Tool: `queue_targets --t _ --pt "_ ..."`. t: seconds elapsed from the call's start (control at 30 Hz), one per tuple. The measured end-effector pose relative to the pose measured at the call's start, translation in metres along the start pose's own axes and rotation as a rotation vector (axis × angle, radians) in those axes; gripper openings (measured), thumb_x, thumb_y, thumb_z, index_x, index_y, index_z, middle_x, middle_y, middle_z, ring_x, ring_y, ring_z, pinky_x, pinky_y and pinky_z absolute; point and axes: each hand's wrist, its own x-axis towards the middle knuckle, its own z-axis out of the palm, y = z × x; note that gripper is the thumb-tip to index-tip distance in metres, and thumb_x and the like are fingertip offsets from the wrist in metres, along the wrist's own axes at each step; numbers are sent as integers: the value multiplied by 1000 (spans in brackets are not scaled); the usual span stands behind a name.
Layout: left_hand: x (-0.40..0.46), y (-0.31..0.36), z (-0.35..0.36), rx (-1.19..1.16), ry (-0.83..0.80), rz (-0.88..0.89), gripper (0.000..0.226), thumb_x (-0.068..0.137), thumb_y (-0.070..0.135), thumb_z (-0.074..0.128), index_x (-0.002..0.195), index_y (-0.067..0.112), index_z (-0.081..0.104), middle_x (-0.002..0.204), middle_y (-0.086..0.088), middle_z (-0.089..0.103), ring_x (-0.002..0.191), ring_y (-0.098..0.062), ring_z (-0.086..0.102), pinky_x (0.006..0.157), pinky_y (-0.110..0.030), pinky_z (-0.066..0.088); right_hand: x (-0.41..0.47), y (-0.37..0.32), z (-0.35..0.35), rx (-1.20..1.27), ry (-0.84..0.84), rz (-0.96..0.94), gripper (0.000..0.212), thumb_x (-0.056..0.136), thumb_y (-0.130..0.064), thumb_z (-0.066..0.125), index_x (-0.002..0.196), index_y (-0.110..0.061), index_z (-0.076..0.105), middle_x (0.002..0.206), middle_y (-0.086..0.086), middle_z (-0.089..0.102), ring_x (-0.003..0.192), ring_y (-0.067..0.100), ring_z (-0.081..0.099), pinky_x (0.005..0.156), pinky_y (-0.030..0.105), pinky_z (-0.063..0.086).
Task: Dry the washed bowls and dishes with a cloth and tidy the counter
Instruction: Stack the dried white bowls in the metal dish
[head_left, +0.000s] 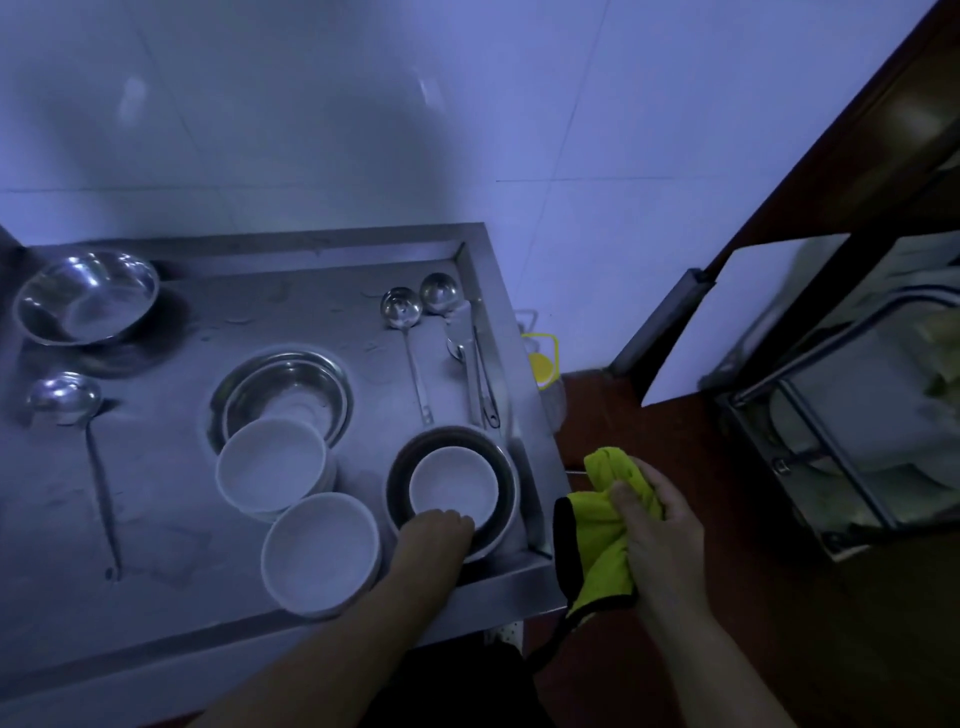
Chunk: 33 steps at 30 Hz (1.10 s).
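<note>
L hand (434, 527) at near rim of white bowl (453, 486), fingers curled over edge, gripping; bowl nested in dark-rimmed dish (395, 483) near counter's (156, 519) 4 o'clock corner. R hand (657, 525) off counter at 3 o'clock, clenched round yellow-green cloth (597, 525), cloth bunched on thumb side, hanging toward 6. Two more white bowls (270, 462) (319, 551) at 9 o'clock of L hand, w/ steel bowl (285, 389) behind. Ladles (400, 306) at 12.

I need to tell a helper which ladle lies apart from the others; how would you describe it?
On the steel counter, look to the far left, below the empty steel bowl. The lone ladle lies there, handle toward the front edge; the other two ladles lie together by the right rim.
</note>
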Motion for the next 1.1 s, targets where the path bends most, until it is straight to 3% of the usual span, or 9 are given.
queue_targets --t 0.13,0.33,0.43,0.57,0.63,0.8,0.93,1.0,1.1 --pt "1 -4 4 -30 -9 -33 21 90 6 43 104 9 57 109 -10 62 103 -30 58 79 -37 45 -8 2 -1 4 -11 7 24 87 -6 65 97 -28 68 88 -6 72 72 2 68 58 13 52" --pt "-15 4 -16 -199 222 22 12 84 23 56 91 16 63 87 -5 66 81 -27 62 61 -31 41 -13 20 -2 -108 12 14 25 86 -11 68 95 -35 69 92 -7 71 75 1 67 58 11 49" --pt "-29 9 -15 -178 262 25 3 81 20 56 82 20 59 82 0 64 77 -22 61 55 -31 36 -9 47 5 -386 3 -40 34 86 -12 67 116 -27 64 117 -1 61 100 9 58 86 20 43" --pt "-39 10 2 -337 274 -38 22 90 23 41 102 23 59 103 4 63 98 -19 57 72 -32 43 -6 96 22 -1063 -341 -178 51 98 -20 49 146 -19 34 156 6 23 143 18 18 112 31 19" --pt "-44 9 5 -426 294 -52 26 90 24 43 108 25 61 107 6 65 102 -17 58 78 -31 46 -7 114 23 -1259 -408 -219 52 102 -27 37 151 -27 19 160 -1 4 147 15 1 117 37 9" --pt "-57 -5 -10 -540 422 -75 24 83 20 59 104 26 68 101 5 70 94 -20 65 75 -31 48 -9 125 18 -1375 -421 -307 55 104 -31 29 152 -28 4 160 -1 -4 147 17 -4 118 38 3" --pt "-38 -46 -36 -580 441 -174 30 86 18 55 114 26 64 111 2 67 100 -21 62 83 -31 44 -5 108 21 -1286 -365 -268 49 98 -28 46 145 -29 35 155 1 25 142 18 23 113 43 21" --pt "-20 -67 -48 -492 408 -193 27 87 15 52 111 19 65 107 -4 66 97 -23 61 81 -32 43 1 93 32 -1165 -260 -371 40 90 -17 58 129 -22 57 135 4 52 121 26 48 96 40 36" --pt "7 -82 -55 -326 265 -215 23 90 13 47 108 10 62 107 -9 61 97 -27 59 80 -34 43 17 76 56 -983 -279 -362 32 88 -6 57 118 -14 66 109 9 66 102 28 55 82 36 43"
